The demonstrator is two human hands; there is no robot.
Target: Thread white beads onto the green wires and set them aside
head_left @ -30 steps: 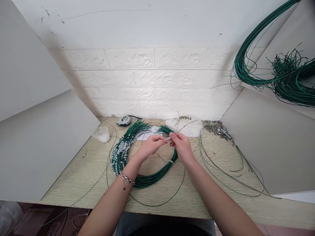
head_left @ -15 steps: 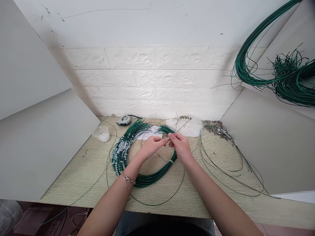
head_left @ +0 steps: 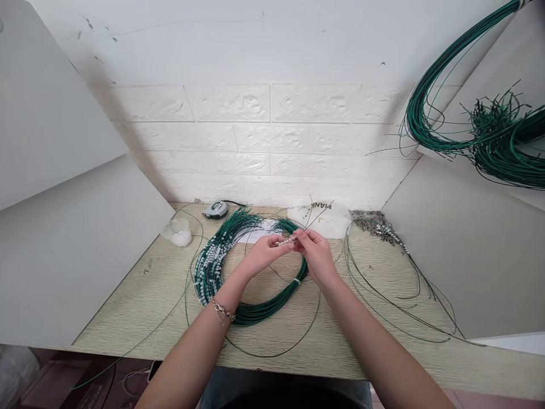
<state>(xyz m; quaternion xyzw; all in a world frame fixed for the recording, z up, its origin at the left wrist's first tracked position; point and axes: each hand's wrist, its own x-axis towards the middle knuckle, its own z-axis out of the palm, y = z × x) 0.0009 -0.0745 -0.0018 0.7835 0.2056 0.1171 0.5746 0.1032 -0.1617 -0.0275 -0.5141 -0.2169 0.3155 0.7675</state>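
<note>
My left hand [head_left: 263, 253] and my right hand [head_left: 314, 254] meet above a coiled bundle of green wires [head_left: 238, 267] on the wooden table [head_left: 128, 307]. Both hands are closed in a pinch on one thin green wire with a short row of white beads [head_left: 286, 241] strung between the fingertips. The wire's free end sticks up past my right hand. Part of the bundle on the left carries many white beads [head_left: 208, 261]. A bracelet is on my left wrist.
A small clear cup [head_left: 176, 232] and a tape measure [head_left: 215, 209] sit at the back left. A white bag [head_left: 327, 218] and a pile of small beads [head_left: 374, 221] lie at the back right. Loose wires [head_left: 392, 295] curve right. Green wire coils [head_left: 489, 130] hang upper right.
The row of beads between my fingertips has become longer and more visible; my hands stay close together at the same spot.
</note>
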